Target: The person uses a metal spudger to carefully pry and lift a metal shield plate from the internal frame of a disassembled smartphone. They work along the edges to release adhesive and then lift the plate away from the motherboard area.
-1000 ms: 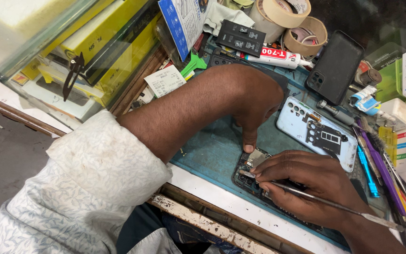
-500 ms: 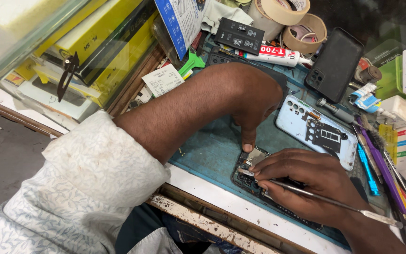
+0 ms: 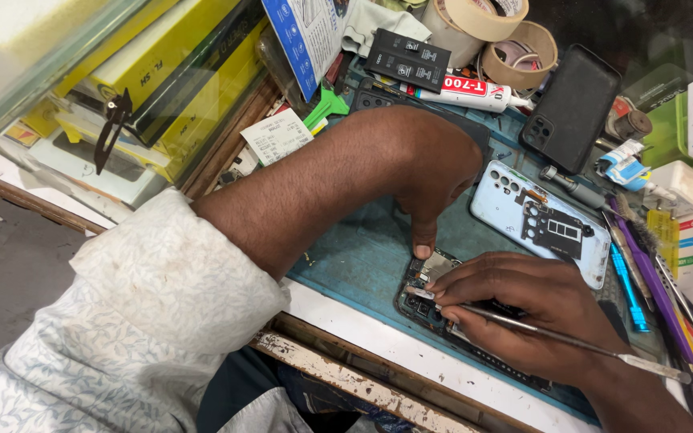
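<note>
Little has changed: the left hand point(image 3: 435, 172) still presses a thumb on the opened phone point(image 3: 431, 293), while the right hand's point(image 3: 523, 309) grip stays clamped on tweezers point(image 3: 571, 341), probably seating a small part.

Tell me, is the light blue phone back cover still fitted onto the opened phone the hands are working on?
No, the light blue back cover lies apart on the mat, beside the opened phone.
</note>
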